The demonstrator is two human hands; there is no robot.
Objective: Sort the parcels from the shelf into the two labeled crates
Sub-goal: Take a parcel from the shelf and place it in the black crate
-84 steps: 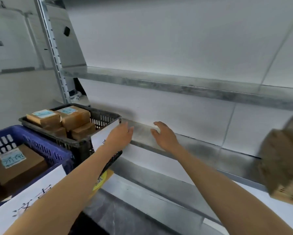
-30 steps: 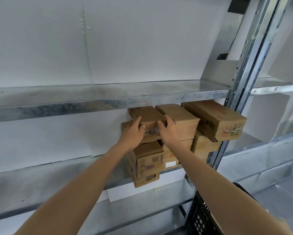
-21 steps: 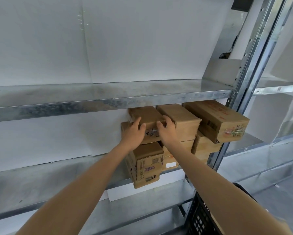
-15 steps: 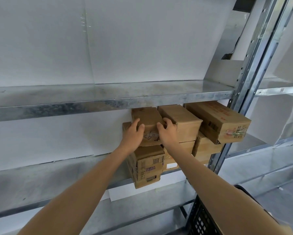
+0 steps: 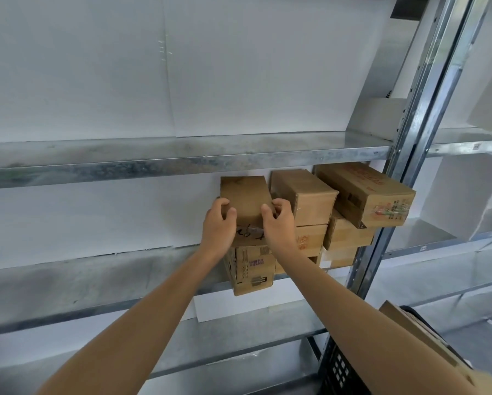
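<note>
Several brown cardboard parcels are stacked on the middle metal shelf (image 5: 102, 276), against the right upright. My left hand (image 5: 218, 226) and my right hand (image 5: 279, 225) grip the front corners of the top-left parcel (image 5: 245, 198), fingers curled over its top edge. That parcel is tilted, its front end drawn out past the printed parcel (image 5: 252, 269) below it. To its right sit a second top parcel (image 5: 306, 196) and a long parcel with red print (image 5: 365, 193). A black crate (image 5: 343, 372) shows at the bottom right, partly hidden by my right arm.
An upper metal shelf (image 5: 153, 155) runs just above the stack. A grey steel upright (image 5: 404, 155) stands to the right of the parcels. White backing panels line the rack. A cardboard piece (image 5: 418, 334) lies at the black crate.
The view swung from the crates on the left to the shelf stack. Both hands took hold of the top-left parcel and have pulled it forward and tipped it.
</note>
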